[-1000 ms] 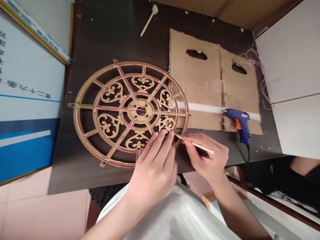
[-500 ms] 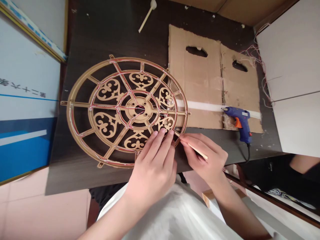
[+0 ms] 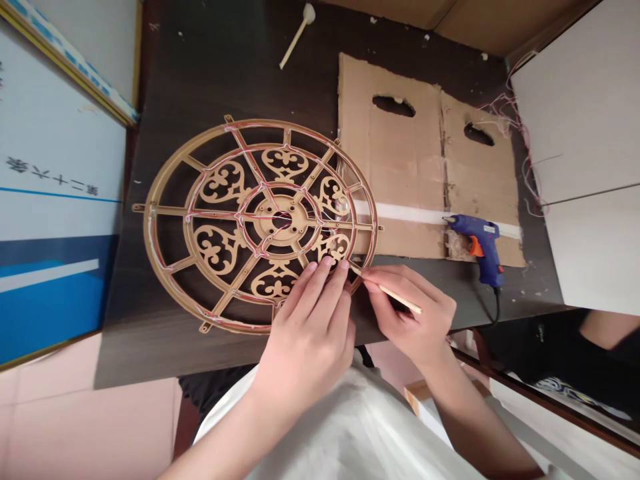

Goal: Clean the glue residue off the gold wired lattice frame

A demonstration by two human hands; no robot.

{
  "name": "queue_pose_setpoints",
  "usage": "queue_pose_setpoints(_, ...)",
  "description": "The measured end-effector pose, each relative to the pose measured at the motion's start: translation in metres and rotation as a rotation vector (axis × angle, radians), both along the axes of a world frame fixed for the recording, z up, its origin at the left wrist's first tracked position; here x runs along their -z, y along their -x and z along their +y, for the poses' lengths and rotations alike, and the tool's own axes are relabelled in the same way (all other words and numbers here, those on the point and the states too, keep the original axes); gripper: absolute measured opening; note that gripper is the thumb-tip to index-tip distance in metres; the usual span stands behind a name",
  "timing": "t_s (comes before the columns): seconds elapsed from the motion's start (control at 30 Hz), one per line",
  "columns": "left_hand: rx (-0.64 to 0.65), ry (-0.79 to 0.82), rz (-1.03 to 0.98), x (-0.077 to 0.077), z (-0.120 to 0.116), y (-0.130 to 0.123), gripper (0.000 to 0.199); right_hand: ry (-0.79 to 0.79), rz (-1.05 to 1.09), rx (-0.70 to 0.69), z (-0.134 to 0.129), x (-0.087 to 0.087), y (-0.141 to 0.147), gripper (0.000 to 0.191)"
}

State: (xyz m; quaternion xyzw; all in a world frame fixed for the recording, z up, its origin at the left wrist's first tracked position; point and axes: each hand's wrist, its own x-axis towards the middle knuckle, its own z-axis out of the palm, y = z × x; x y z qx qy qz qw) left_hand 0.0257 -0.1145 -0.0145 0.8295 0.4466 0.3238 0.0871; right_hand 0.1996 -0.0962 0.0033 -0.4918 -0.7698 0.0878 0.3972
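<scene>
A round gold-coloured openwork frame (image 3: 235,267) lies on the dark table, with spokes, rings and scroll ornaments. Thin red and white wires run along its rings and spokes and meet at the hub. My left hand (image 3: 313,327) rests flat on the frame's near right part, fingers stretched out and close together. In a pen-like pinch, my right hand (image 3: 413,310) holds a thin wooden stick (image 3: 401,299). The stick's tip touches or nearly touches the frame beside my left fingertips; the exact contact is too small to make out.
Two joined cardboard pieces (image 3: 395,153) with cut holes lie at the right, partly under the frame. A blue hot glue gun (image 3: 480,240) rests on them. Loose wires (image 3: 523,133) hang by the white panel. Another stick with a white lump (image 3: 295,41) lies at the back.
The frame has shifted slightly to the right and turned a little. The wooden stick has moved slightly in my right hand's grip. My left hand stays nearly in place.
</scene>
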Motion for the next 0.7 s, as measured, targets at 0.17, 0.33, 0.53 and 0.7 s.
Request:
queue_pose_setpoints(0.17,0.000,-0.004,-0.003,0.0014,-0.0003,-0.0005,0.027,-0.029,-0.025,-0.026,-0.0035,0.0045,-0.0011,0.032)
queue_pose_setpoints(0.33,0.003,0.000,-0.011,0.0009,0.0002,-0.0007,0.029,-0.058,-0.039,-0.038,-0.0080,0.0090,-0.0021,0.038)
queue_pose_setpoints(0.53,-0.004,-0.005,-0.010,0.0006,0.0007,0.0001,0.026,-0.069,-0.026,0.015,-0.0085,0.0055,-0.0022,0.041)
queue_pose_setpoints(0.7,-0.002,-0.004,-0.002,0.0007,-0.0003,-0.0005,0.027,-0.038,-0.021,0.017,-0.0073,0.0039,-0.0003,0.033)
